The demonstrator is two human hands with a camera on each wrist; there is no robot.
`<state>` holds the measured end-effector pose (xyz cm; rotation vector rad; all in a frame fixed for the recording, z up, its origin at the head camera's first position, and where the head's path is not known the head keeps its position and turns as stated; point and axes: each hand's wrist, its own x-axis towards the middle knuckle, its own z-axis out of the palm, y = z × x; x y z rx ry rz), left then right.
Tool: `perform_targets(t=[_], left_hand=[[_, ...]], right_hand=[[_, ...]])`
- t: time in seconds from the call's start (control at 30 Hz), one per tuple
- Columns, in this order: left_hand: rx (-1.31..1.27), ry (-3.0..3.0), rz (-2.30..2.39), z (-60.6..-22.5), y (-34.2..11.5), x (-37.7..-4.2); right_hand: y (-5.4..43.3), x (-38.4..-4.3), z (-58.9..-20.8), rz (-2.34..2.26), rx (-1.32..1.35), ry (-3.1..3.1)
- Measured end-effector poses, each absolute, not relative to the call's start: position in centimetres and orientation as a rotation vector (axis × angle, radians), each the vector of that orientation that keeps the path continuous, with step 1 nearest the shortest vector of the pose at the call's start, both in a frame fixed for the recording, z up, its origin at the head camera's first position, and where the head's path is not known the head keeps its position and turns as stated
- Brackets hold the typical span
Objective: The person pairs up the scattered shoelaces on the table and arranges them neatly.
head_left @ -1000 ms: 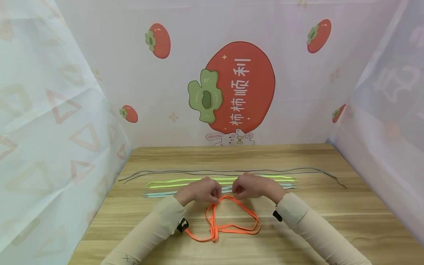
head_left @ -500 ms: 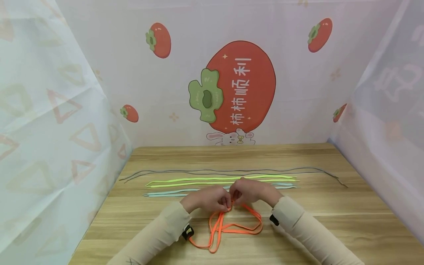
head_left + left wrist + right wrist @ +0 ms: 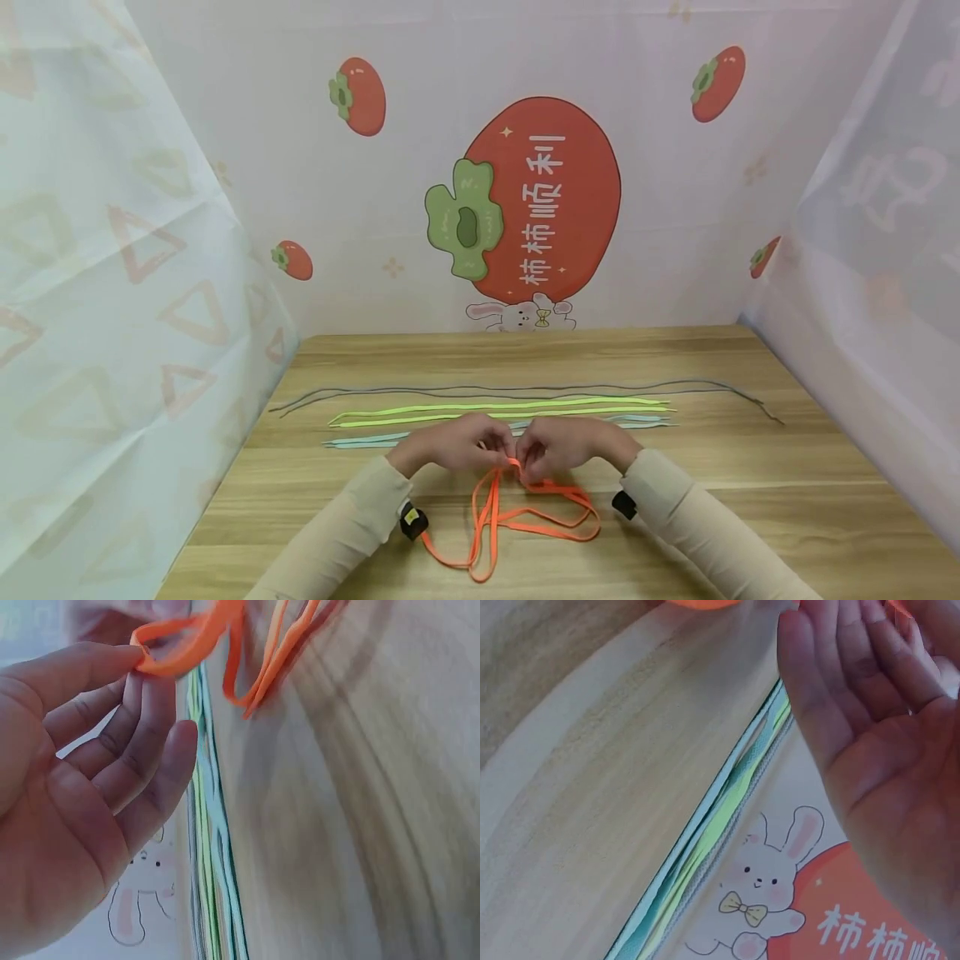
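An orange flat shoelace [image 3: 492,521] lies in loose loops on the wooden table, its upper part raised between both hands. My left hand [image 3: 467,443] pinches a small bend of it between thumb and forefinger; in the left wrist view this loop of shoelace [image 3: 184,658] shows at the fingertips, the other fingers loosely bent. Close beside it, my right hand [image 3: 561,443] pinches the same lace with fingertips pointing down. In the right wrist view, the right hand's palm [image 3: 900,757] fills the upper right, and its fingertips are mostly cut off by the frame's top edge.
Behind the hands lie light blue laces [image 3: 367,438], yellow-green laces [image 3: 397,409] and thin grey laces [image 3: 435,387], stretched sideways across the table [image 3: 720,500]. Printed cloth walls [image 3: 360,192] stand at the back and both sides. A black wrist camera [image 3: 413,521] hangs under the left sleeve.
The hands have drawn together over the orange shoelace, the right one shifting slightly left and down. The loops on the table have slid toward the front, and the lace near the right fingers has bunched.
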<state>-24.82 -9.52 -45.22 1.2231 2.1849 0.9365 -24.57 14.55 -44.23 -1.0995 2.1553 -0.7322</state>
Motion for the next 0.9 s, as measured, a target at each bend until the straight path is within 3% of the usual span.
perform_targets(t=[0.53, 0.9], left_hand=[[1.122, 1.948, 1.144, -46.1, -12.4, -24.9], [1.058, 2.012, 1.159, -46.7, -14.4, -25.1]], right_hand=[[15.6, -24.8, -44.4, -0.910, -1.181, 2.066], [18.0, -25.1, -44.3, -0.960, -1.096, 2.084]])
